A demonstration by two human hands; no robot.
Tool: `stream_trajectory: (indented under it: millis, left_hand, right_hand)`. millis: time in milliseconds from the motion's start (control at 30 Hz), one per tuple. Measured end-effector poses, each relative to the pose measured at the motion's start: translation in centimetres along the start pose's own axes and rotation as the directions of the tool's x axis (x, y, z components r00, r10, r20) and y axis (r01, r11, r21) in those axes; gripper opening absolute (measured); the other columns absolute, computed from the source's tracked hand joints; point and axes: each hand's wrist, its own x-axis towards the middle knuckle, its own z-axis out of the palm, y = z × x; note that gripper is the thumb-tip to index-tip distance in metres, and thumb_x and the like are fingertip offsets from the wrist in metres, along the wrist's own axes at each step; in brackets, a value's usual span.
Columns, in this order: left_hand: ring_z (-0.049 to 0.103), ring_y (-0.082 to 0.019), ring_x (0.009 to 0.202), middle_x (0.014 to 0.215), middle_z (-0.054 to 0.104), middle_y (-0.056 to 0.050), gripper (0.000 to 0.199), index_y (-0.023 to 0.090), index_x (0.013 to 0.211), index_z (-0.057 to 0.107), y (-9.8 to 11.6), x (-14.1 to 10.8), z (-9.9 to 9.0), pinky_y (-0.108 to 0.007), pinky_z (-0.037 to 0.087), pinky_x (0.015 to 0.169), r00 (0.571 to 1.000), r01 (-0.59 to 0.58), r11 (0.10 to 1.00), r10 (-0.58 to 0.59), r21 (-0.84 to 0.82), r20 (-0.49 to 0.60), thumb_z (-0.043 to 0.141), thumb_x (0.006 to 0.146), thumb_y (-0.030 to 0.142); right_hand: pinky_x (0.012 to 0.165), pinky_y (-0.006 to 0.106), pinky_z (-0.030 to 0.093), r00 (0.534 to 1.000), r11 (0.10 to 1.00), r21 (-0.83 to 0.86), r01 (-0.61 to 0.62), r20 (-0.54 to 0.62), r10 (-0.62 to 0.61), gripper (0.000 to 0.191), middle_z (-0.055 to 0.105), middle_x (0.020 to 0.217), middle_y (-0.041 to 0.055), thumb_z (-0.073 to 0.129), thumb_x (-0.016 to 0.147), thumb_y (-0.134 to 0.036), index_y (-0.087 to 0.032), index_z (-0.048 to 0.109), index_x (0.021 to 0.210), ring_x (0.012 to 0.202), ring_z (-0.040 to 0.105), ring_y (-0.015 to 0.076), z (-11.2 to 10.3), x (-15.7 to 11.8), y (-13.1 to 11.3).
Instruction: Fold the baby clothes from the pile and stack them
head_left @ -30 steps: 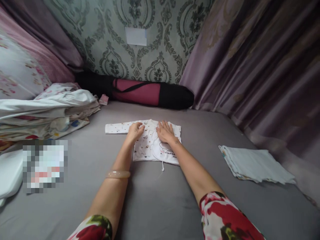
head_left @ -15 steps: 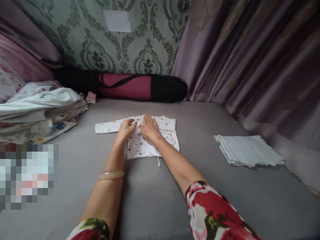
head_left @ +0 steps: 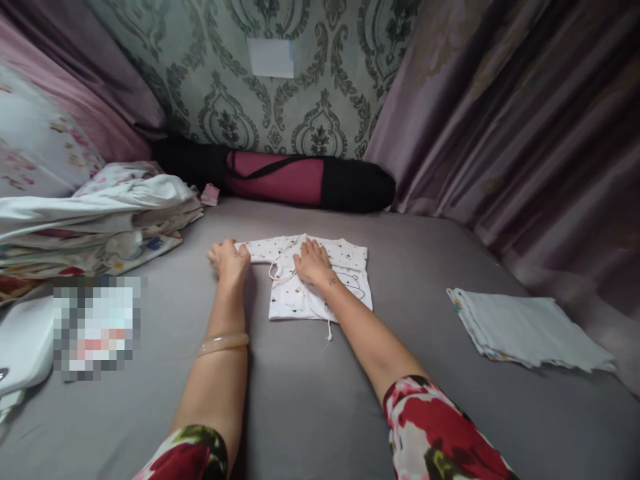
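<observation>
Holding a white shirt (head_left: 290,304) by its sleeve (head_left: 263,250) in the left hand (head_left: 230,261); narrow in grip. Resting the right hand (head_left: 313,265) flat on the shirt; wide in grip.

A grey sheet (head_left: 300,407) with several things resting on it
A small white printed garment (head_left: 295,300) lies near the middle, one sleeve (head_left: 261,250) stretched left. A folded pale cloth (head_left: 530,330) rests at right; heaped fabrics (head_left: 135,210), a white object (head_left: 27,340) and a blurred-out item (head_left: 103,327) at left; a small pink item (head_left: 211,194) and a long black-and-magenta bag (head_left: 275,181) at the back.
</observation>
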Motion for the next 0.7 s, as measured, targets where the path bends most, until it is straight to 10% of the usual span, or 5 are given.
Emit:
stream_trajectory:
  millis: [200,467,700]
  left_hand:
    - [0.042,-0.042,0.128,0.135,0.046,-0.030,0.049,0.001,0.124,0.054,-0.1,-0.2,-2.1,-0.050,0.040,0.102,0.952,0.298,0.944,-0.284,0.142,-0.115,0.054,0.084,0.029]
    - [0.049,-0.041,0.125,0.126,0.058,-0.028,0.037,0.009,0.112,0.059,-0.5,0.5,-1.9,-0.054,0.038,0.102,0.954,0.300,0.943,-0.294,0.145,-0.061,0.059,0.078,0.025]
    - [0.064,-0.027,0.083,0.070,0.061,-0.006,0.016,0.020,0.069,0.054,-0.9,2.2,-1.9,-0.035,0.050,0.075,0.982,0.140,0.894,-0.182,-0.426,-0.059,0.060,0.072,0.034]
  right_hand:
    - [0.120,0.040,0.001,0.988,0.990,-0.026,0.136,-0.067,-0.138,0.058,0.023,0.161,0.0144,0.025,0.102,-0.036,-0.006,0.031,0.151,0.149,0.013,0.0221,0.8,1.8,-0.3]
    - [0.120,0.041,0.006,0.986,0.988,0.043,0.150,0.072,-0.153,0.062,0.018,0.163,0.0110,0.022,0.102,-0.041,-0.008,0.024,0.155,0.150,0.011,0.0242,1.0,2.4,-2.0]
    - [0.121,0.044,0.006,0.959,0.987,0.036,0.158,0.234,-0.162,0.067,0.009,0.164,0.0115,0.027,0.100,-0.043,-0.008,0.016,0.156,0.151,0.004,0.0274,-0.2,3.6,-1.6]
